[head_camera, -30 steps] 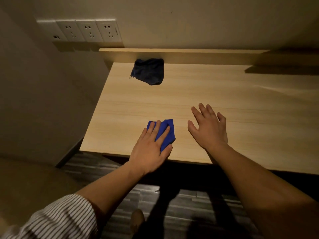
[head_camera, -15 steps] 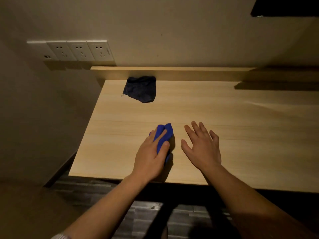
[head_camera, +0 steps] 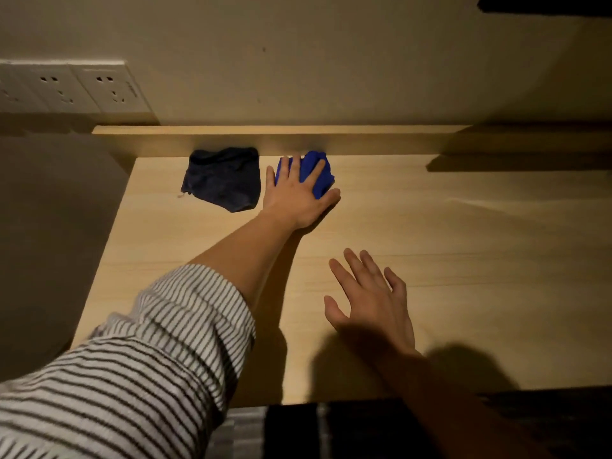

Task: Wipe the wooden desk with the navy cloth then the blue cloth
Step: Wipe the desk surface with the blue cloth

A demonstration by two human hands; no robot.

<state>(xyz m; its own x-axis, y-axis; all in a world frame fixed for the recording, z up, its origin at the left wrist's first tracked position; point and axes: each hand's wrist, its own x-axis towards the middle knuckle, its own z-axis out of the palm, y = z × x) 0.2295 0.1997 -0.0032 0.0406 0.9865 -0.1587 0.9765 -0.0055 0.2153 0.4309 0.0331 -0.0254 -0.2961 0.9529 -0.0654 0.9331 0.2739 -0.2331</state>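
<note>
The light wooden desk (head_camera: 463, 260) fills the middle of the view. A crumpled navy cloth (head_camera: 222, 178) lies at its far left, against the raised back ledge. Just right of it sits the bright blue cloth (head_camera: 318, 175), pressed flat onto the desk under my left hand (head_camera: 298, 197), whose fingers are spread over it. That arm is stretched far forward, with a striped sleeve rolled near the elbow. Nearer the front edge, my right hand (head_camera: 371, 299) rests palm down with fingers apart and nothing in it.
A raised wooden ledge (head_camera: 331, 140) runs along the desk's back, against the wall. White wall sockets (head_camera: 82, 91) sit at the upper left. The desk's left edge drops off to a wall and floor (head_camera: 49, 243). Dark striped flooring (head_camera: 298, 432) shows below the front edge.
My left hand has slid the blue cloth from near the front edge to the back ledge, beside the navy cloth. The right hand stayed near the front. The camera moved closer.
</note>
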